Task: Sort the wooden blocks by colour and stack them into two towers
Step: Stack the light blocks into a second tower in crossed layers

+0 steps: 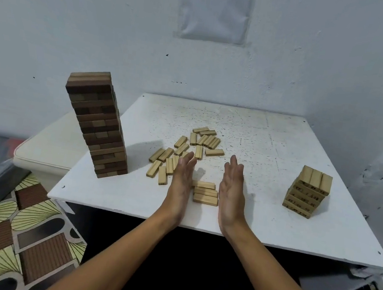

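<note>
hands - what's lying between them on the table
In the head view, three light blocks lie side by side between the left hand and right hand, both open with straight fingers.

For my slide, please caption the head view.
Open hands flank three pale blocks between dark tower and pale tower.

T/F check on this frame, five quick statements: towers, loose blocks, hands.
1. The dark tower is taller than the light tower. True.
2. Both hands grip blocks. False: the left hand and right hand are open with straight fingers, flanking a row of three light blocks.
3. Loose light blocks lie scattered between the towers. True.
4. The light tower stands on the table's left side. False: it stands on the right side of the white table.
5. Loose dark blocks lie on the table. False: every loose block is light.
</note>
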### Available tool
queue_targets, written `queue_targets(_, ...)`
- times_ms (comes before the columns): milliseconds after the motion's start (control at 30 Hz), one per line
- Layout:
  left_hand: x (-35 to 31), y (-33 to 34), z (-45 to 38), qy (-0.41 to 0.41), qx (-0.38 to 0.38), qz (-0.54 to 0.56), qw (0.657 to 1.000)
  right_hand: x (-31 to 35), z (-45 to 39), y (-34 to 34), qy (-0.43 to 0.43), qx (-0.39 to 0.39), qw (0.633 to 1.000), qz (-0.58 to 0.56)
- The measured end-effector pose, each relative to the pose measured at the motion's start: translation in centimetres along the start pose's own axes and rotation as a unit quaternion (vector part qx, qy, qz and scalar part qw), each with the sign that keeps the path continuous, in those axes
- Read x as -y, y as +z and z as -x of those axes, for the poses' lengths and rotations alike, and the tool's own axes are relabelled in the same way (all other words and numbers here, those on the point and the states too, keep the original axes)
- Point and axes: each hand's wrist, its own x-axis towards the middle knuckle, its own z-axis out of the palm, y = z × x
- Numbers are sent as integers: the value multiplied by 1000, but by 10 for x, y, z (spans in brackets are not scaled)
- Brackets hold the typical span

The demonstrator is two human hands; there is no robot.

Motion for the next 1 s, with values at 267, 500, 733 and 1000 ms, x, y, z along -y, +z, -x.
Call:
queue_targets(267,3,7,4,11,-8,8,1000,-7,3,8,-40,-9,999,27)
queue_targets(500,-5,-28,-4,112,34,-298,947,-1,-4,-24,-78,33,957,279)
queue_targets(733,-10,-60,-15,99,137,-495,852,1,-11,-57,-9,155,888,433)
queue_targets(1000,-10,-55,-16,119,128,-494,852,3,-7,-57,-32,147,891,428)
